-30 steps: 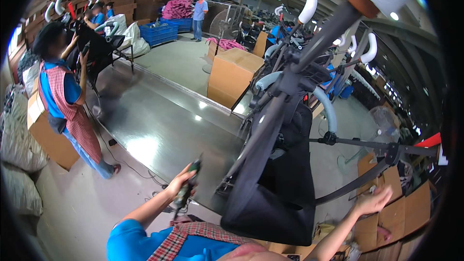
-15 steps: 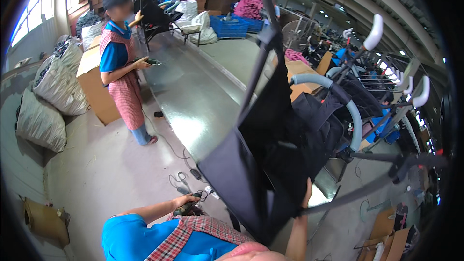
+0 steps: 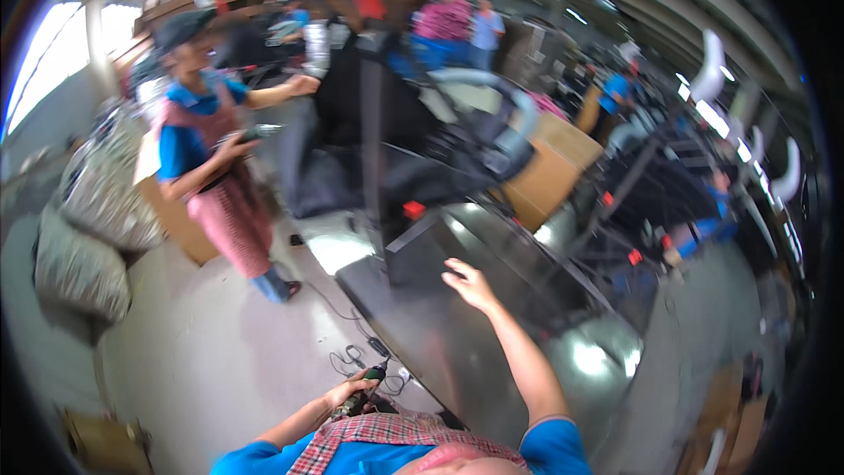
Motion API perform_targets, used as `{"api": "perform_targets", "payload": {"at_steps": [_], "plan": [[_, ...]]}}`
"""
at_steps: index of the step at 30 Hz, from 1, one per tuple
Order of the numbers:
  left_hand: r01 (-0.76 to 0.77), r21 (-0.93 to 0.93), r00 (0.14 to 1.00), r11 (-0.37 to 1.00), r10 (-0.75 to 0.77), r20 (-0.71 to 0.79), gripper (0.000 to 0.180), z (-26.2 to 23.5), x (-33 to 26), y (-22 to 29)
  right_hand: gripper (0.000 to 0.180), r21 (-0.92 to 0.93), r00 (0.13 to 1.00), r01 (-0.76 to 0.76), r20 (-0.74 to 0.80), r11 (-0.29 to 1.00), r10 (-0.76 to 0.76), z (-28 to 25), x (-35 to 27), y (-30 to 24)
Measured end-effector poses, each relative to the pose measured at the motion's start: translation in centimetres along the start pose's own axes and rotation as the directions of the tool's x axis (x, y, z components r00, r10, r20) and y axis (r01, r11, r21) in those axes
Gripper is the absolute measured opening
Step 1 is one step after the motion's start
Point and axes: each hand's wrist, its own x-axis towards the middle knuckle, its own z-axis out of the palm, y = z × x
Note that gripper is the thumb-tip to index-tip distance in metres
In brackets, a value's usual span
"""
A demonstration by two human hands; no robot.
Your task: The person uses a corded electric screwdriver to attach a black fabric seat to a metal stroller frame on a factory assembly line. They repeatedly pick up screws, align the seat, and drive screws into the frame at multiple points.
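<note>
My left hand (image 3: 353, 390) is closed around a dark green power screwdriver (image 3: 376, 373) near the front edge of the metal worktable. Farther forward, my right hand (image 3: 472, 285) reaches over the table with its fingers stretched out, open and holding nothing. Beyond it, apart from the fingers, a black stroller (image 3: 343, 178) stands on the table, blurred by motion. It has a grey curved bumper bar (image 3: 519, 114), a small red part (image 3: 413, 209) low on its frame and a pale handle grip near the top.
A co-worker (image 3: 211, 141) stands at the left, one hand near the stroller, the other holding a dark tool. More strollers (image 3: 651, 185) stand at the right. Cords (image 3: 347, 359) lie by the table (image 3: 440, 334). Stuffed sacks (image 3: 83, 268) and a cardboard box (image 3: 167, 202) sit at the left.
The stroller has moved from close in front of me to farther along the table, beside the co-worker. My right hand has let go of its fabric and now extends forward.
</note>
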Motion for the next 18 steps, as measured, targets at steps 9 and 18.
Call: {"api": "perform_targets", "payload": {"at_steps": [9,18], "plan": [[0.137,0.344,0.982,0.929,-0.173,0.077,0.083,3.2,7.9,2.5,0.065,-0.121,0.811,-0.419,-0.496,0.9,0.311,-14.1,-10.1,14.7],[0.34,0.284,0.94,0.897,-0.337,-0.062,0.075,11.0,11.5,2.6,0.081,-0.038,0.236,-0.482,-0.968,0.875,0.088,-44.1,-9.8,25.2]]}}
